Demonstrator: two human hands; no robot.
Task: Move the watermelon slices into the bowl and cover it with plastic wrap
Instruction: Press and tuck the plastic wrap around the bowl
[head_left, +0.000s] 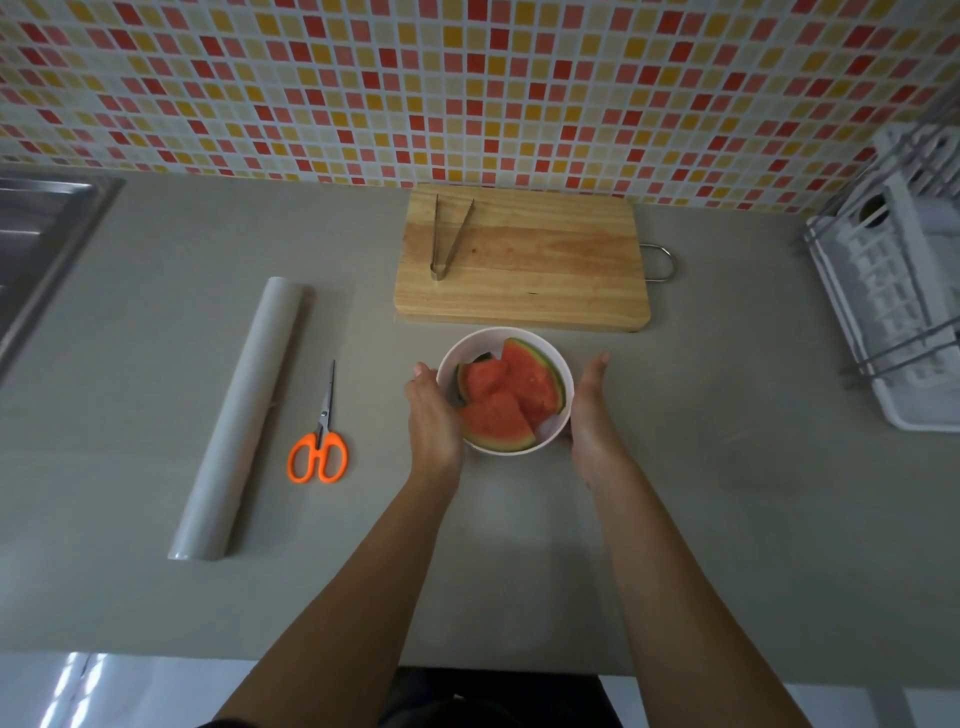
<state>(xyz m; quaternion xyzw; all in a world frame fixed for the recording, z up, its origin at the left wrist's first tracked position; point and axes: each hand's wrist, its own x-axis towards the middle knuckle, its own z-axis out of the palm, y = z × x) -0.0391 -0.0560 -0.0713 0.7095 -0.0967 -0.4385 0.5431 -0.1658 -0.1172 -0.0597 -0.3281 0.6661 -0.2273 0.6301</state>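
A white bowl (550, 353) stands on the grey counter just in front of the cutting board. Three red watermelon slices (511, 397) with green rind lie inside it. My left hand (434, 415) lies flat against the bowl's left side. My right hand (589, 410) cups the right side, fingers straight. Both hands touch the bowl's wall. A roll of plastic wrap (241, 415) lies far to the left, pointing away from me. No wrap is visible over the bowl.
Orange-handled scissors (319, 447) lie between the roll and the bowl. Metal tongs (448, 236) rest on the wooden cutting board (545, 270) by the tiled wall. A sink (36, 244) is at far left, a white dish rack (898, 291) at far right.
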